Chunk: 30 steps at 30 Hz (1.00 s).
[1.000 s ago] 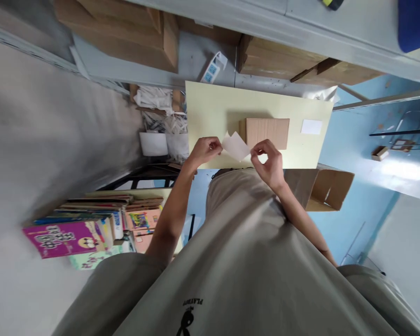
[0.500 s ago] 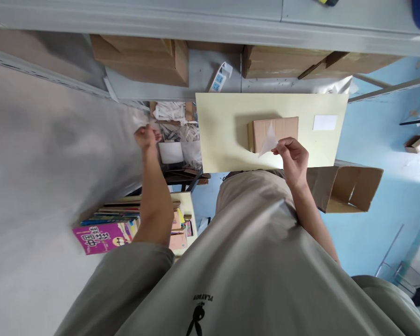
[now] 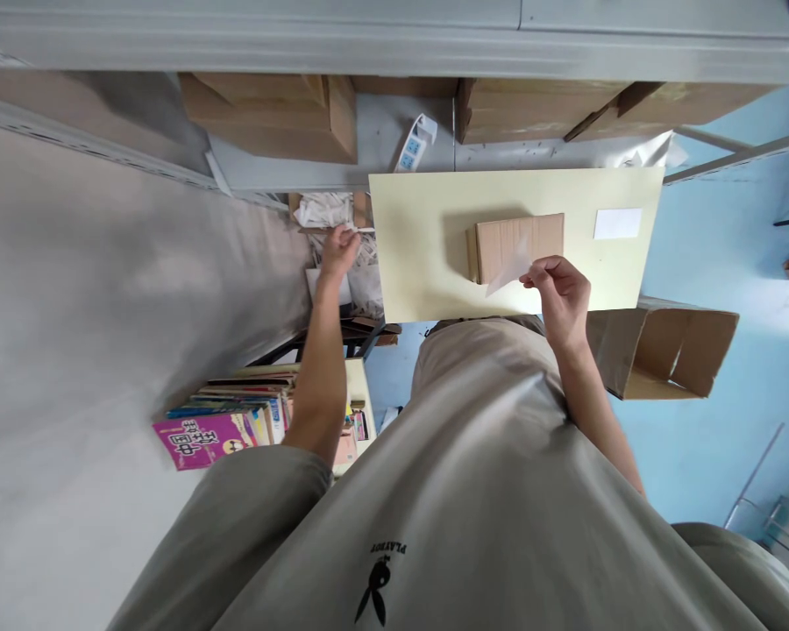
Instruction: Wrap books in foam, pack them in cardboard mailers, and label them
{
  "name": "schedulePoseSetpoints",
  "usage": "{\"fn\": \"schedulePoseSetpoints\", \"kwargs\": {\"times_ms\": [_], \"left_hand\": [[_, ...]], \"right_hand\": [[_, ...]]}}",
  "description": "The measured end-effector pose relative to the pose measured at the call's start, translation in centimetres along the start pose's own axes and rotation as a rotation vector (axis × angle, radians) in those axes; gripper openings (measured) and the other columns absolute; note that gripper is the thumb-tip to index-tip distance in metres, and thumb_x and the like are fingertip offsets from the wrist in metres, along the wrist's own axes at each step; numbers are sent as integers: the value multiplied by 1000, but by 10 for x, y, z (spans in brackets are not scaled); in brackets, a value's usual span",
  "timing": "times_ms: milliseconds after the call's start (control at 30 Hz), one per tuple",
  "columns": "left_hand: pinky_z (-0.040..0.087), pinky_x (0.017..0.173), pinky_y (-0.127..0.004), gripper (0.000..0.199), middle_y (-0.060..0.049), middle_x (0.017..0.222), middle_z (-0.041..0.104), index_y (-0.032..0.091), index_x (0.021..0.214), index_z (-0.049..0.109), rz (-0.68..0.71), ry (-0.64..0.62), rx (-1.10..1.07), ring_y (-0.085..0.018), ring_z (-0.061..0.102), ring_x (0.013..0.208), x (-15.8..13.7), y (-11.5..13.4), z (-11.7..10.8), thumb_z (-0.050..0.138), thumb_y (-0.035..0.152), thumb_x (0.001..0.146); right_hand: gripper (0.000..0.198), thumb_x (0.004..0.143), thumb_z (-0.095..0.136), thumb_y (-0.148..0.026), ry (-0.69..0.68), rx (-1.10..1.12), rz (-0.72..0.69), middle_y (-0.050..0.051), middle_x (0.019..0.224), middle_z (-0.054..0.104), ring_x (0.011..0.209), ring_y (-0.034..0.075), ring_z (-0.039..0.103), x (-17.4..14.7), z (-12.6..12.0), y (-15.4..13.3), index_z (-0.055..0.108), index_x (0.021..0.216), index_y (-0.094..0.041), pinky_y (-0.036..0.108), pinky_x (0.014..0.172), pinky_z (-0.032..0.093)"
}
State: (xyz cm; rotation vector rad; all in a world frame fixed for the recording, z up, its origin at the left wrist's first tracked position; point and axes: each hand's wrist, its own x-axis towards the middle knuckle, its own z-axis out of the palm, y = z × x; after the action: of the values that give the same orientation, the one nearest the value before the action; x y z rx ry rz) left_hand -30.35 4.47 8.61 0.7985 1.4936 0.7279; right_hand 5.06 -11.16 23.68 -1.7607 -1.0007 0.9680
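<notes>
A closed brown cardboard box [image 3: 519, 241] lies on a pale yellow board [image 3: 427, 263]. Between the thumb and fingers of my right hand [image 3: 562, 298] is pinched a thin translucent sheet [image 3: 511, 267], which hangs slantwise in front of the box's near side. Whether the sheet touches the box I cannot tell. My left hand [image 3: 340, 252] hovers left of the board, above bins of white scraps [image 3: 325, 210]. Its fingers are loosely bent and slightly apart, with nothing visible in them.
On the board's right lies a white paper rectangle [image 3: 618, 223]. Large cartons [image 3: 269, 114] and a white power strip [image 3: 415, 145] sit on the shelf behind. An open carton [image 3: 671, 350] stands at right. Books [image 3: 203, 438] are stacked on a lower surface at left.
My left hand has moved right, from out over the floor to beside the board. My right hand has shifted slightly right, still holding the sheet. The box stays in place on the board.
</notes>
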Motion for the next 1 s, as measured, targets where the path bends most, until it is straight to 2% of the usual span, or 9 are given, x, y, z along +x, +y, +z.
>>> {"fn": "schedulePoseSetpoints", "kwargs": {"times_ms": [67,133,233,367,500,667,800,867,1000], "left_hand": [[55,129,-45,49,-12,123,91,26,107,72,50,57,-31,-28,79,145,-18,-10,30,105,53,82],[56,125,-42,49,-14,132,90,22,112,73,105,-107,-108,-24,80,143,-49,-11,66,98,60,94],[65,119,-48,60,-14,137,89,25,116,74,123,-338,-263,-31,84,136,-103,2,119,100,73,91],[68,120,-52,55,-8,120,88,26,108,69,32,-406,-358,-29,86,124,-148,24,159,95,73,98],[71,108,-42,52,-3,104,82,27,106,66,-17,-310,-367,-25,84,115,-154,21,176,97,67,95],[71,101,-38,54,-3,104,81,27,103,65,-36,-192,-375,-25,84,117,-151,3,187,89,75,96],[70,100,-41,61,-8,113,86,28,105,63,-66,-163,-360,-32,84,130,-151,-1,189,86,83,92],[70,101,-42,60,-9,117,88,28,107,64,-79,-149,-365,-34,83,134,-150,-1,191,86,82,92],[72,103,-41,56,-9,120,90,28,106,65,-88,-93,-390,-34,83,138,-152,-2,201,88,77,92]], "right_hand": [[51,104,82,-77,-5,-7,-15,2,86,75,85,24,78,2,1,3,75,94,-28,42,82,69],[46,106,81,-72,-3,-42,-53,3,89,75,87,23,78,4,4,4,74,95,-28,41,83,69],[32,109,79,-58,-33,-149,-160,3,98,77,94,23,78,3,7,3,73,97,-29,41,85,71],[13,110,75,-39,-137,-278,-309,5,107,79,100,26,77,-1,11,5,74,101,-30,46,92,71],[7,112,72,-33,-252,-381,-340,9,120,82,115,30,78,-6,12,16,78,115,-30,53,105,71],[25,106,87,-44,-377,-407,-305,11,139,81,136,35,75,-7,0,30,81,127,-32,59,122,66],[29,115,73,-58,-187,-344,-163,10,121,83,111,27,79,11,-31,47,80,117,-30,47,99,71],[37,113,73,-65,-87,-310,-66,9,112,83,98,24,78,25,-49,61,79,112,-28,42,89,70],[47,100,81,-74,-162,-152,105,6,98,83,88,21,74,49,-75,92,78,101,-27,40,83,67]]}}
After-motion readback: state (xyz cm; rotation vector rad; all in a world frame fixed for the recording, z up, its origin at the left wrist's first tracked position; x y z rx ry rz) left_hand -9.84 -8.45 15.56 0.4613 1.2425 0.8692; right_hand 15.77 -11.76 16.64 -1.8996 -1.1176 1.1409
